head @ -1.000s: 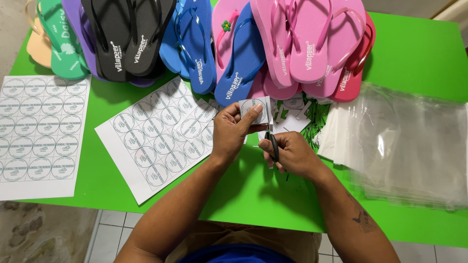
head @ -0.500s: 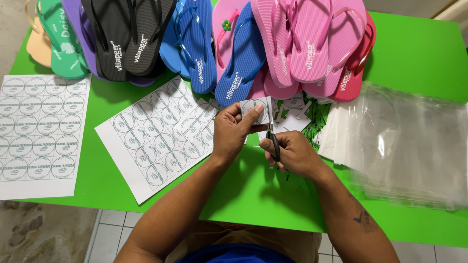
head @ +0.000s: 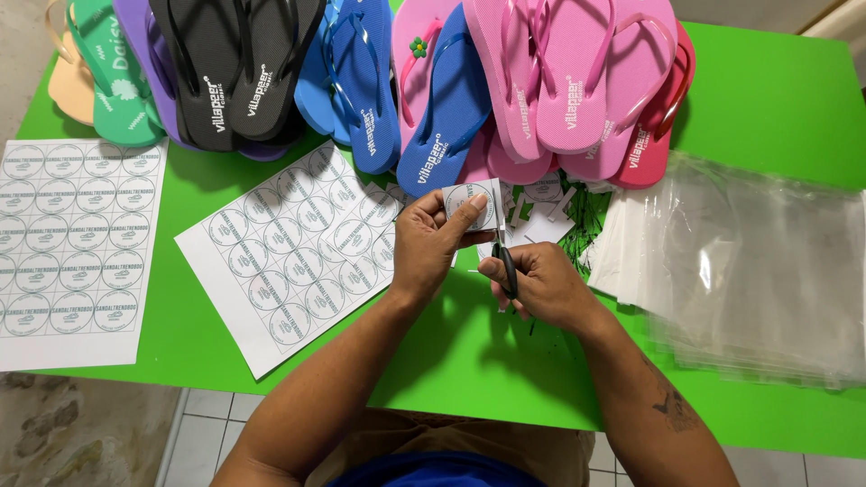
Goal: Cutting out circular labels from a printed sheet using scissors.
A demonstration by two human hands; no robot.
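My left hand (head: 431,243) pinches a small square paper piece (head: 471,204) printed with a round label, held above the green table (head: 469,361). My right hand (head: 541,284) grips black-handled scissors (head: 505,252), blades pointing up into the right edge of that piece. Cut paper scraps (head: 541,216) lie just behind my hands. A white sheet of round labels (head: 293,252) lies tilted to the left of my left hand.
A second label sheet (head: 77,243) lies at the table's left edge. Several flip-flops in black (head: 239,68), blue (head: 361,86), pink (head: 559,81) and other colours line the back. A stack of clear plastic bags (head: 749,261) covers the right side.
The hands stay almost in place; the scissors and the paper piece shift only slightly as the blades work along the piece's edge.
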